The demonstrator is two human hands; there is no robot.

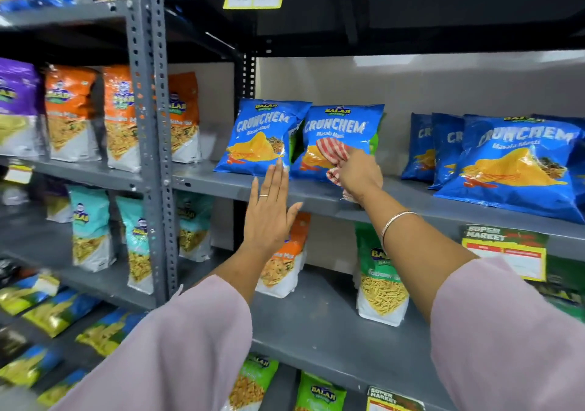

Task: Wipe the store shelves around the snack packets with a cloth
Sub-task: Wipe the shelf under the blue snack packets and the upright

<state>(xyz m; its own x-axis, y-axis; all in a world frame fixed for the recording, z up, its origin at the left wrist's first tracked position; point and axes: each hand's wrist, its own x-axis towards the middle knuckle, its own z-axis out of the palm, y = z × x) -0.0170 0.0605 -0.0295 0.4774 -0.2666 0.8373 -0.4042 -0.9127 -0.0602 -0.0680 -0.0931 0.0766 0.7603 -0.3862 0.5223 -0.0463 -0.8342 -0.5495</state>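
A grey metal shelf [395, 200] at chest height carries blue Crunchem snack packets. My right hand [359, 176] is closed around a red-and-white striped cloth [332, 154], held in front of the second blue packet [343, 125] just above the shelf surface. My left hand [269, 211] is flat with fingers straight, its fingertips touching the lower edge of the leftmost blue packet [262, 135]. More blue packets [512, 163] lie leaning on the right part of the same shelf.
A perforated grey upright [152, 125] divides the shelving. Orange and purple packets [72, 109] stand on the left bay. Teal, orange and green packets [380, 277] stand on the shelf below. Yellow price tags [506, 252] hang from shelf edges.
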